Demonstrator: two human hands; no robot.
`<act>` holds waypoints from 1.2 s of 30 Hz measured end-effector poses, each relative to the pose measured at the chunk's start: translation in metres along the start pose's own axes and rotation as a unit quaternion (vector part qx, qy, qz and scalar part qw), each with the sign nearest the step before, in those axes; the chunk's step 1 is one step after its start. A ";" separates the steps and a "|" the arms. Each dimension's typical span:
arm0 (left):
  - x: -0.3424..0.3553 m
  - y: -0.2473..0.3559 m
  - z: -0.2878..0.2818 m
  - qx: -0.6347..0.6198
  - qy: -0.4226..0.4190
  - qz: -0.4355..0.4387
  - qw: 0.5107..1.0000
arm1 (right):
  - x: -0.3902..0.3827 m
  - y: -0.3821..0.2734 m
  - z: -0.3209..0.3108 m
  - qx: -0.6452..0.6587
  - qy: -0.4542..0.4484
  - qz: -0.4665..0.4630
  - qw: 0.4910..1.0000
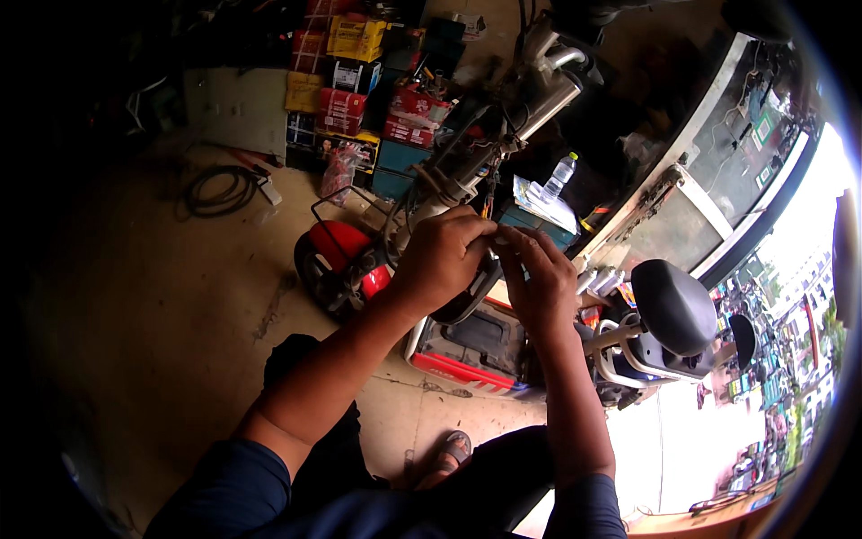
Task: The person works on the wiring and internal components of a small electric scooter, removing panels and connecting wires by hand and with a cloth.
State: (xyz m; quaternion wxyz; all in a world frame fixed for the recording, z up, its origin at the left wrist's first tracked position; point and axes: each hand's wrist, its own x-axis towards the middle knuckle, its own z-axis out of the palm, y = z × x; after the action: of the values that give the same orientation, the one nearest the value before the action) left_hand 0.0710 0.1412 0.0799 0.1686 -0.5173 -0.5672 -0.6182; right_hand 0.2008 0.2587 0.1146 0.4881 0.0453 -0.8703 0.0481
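Note:
My left hand [442, 258] and my right hand [541, 280] meet in front of me, fingertips pinched together. Whatever lies between the fingers is too small and too hidden to make out. Just below them shows a dark, rounded part [469, 298]; I cannot tell whether it belongs to the scooter or hangs from my hands. Beneath my hands stands a red and white electric scooter with its bare metal steering column [549, 112] tilted up to the right. Its red front fender [338, 244] is left of my left hand, and its footboard [476, 346] lies under my wrists.
The scooter's black seat [673, 307] rises right of my right forearm. A water bottle [558, 178] and papers lie on a teal box [537, 221] beyond my hands. Stacked cartons [342, 110] stand at the back. A coiled black cable [220, 190] rests on the floor at left.

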 end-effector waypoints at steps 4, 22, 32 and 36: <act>-0.001 0.003 0.002 -0.013 0.009 -0.006 1.000 | -0.003 0.010 0.001 -0.007 0.000 0.005 1.000; -0.010 -0.006 0.005 -0.110 -0.034 -0.086 0.990 | -0.011 0.012 0.003 0.528 -0.073 0.503 0.680; -0.011 -0.006 0.005 -0.137 -0.020 -0.107 0.985 | -0.028 0.014 0.008 0.075 0.015 0.236 0.969; -0.011 -0.007 0.004 -0.133 -0.020 -0.115 0.984 | -0.014 0.012 0.012 -0.065 0.039 -0.034 0.997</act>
State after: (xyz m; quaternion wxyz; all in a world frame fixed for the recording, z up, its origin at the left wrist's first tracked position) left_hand 0.0717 0.1424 0.0662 0.0148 -0.4788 -0.5385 -0.6932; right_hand 0.1968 0.2694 0.0959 0.5254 0.0409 -0.8496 -0.0234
